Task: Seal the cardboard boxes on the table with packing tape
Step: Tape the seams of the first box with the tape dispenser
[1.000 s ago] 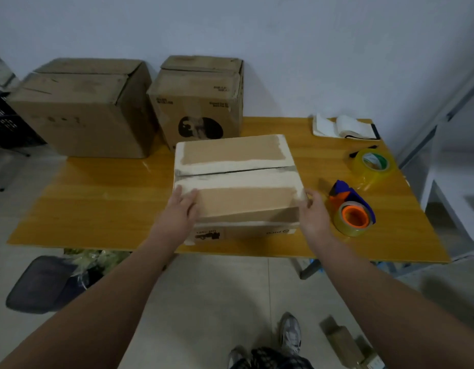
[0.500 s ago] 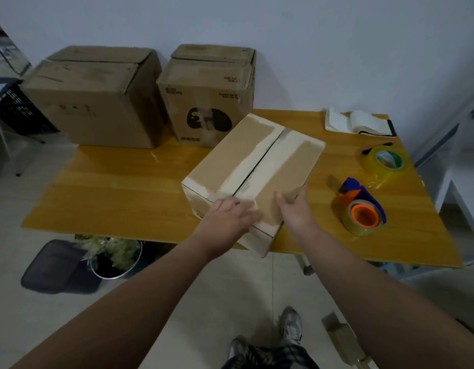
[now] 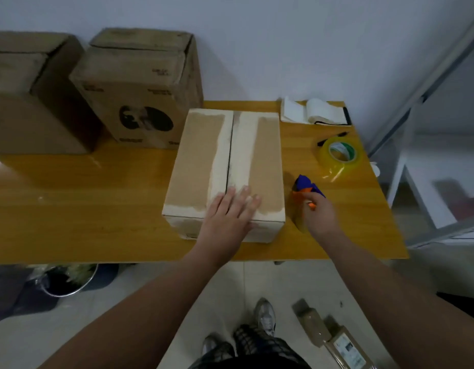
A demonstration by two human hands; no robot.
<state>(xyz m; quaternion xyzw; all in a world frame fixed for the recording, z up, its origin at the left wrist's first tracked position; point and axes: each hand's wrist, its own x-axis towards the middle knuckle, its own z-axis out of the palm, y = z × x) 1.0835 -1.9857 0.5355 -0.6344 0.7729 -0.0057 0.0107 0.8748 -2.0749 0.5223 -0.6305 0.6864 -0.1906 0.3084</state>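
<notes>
While our left hand (image 3: 230, 211) lies flat, open, on the cardboard box (image 3: 225, 169) seam, our right hand (image 3: 319, 215) closes on the tape dispenser (image 3: 306, 189); a loose grip could drop it

Box (image 3: 225, 166) on table (image 3: 84, 209), tape dispenser (image 3: 306, 189) right, two boxes (image 3: 140, 89) behind-left.
</notes>
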